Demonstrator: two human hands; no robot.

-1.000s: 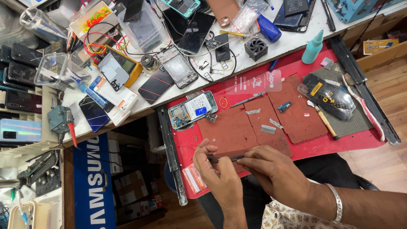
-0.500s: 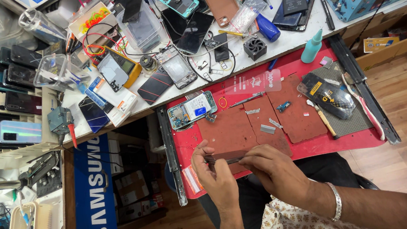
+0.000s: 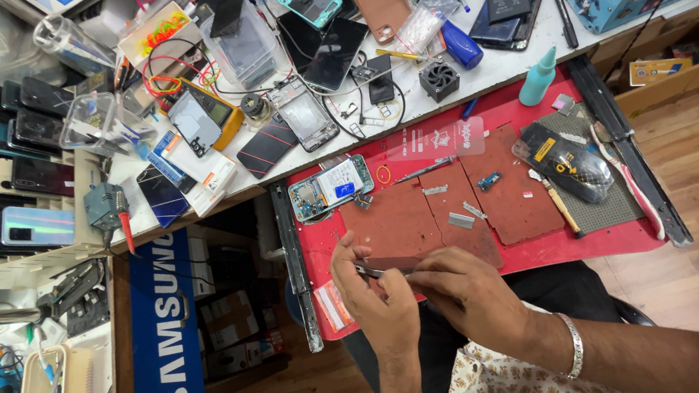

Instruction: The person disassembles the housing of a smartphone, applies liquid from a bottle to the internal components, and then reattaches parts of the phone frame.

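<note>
You're pinching a thin dark phone part (image 3: 386, 265) edge-on over the near edge of the red work tray (image 3: 610, 241), probably for steadiness. Left hand (image 3: 377, 301) is gripping its left end, fingers curled; right hand (image 3: 461, 292) is pressing fingertips along its right side. The opened phone (image 3: 330, 188) is lying farther back.

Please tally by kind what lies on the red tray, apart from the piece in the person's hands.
Opened phone: 1
Reddish-brown mats: 2
Grey gridded mat: 1
Black pouch: 1
Clear plastic card: 1
Total: 6, small loose parts not counted.
</note>
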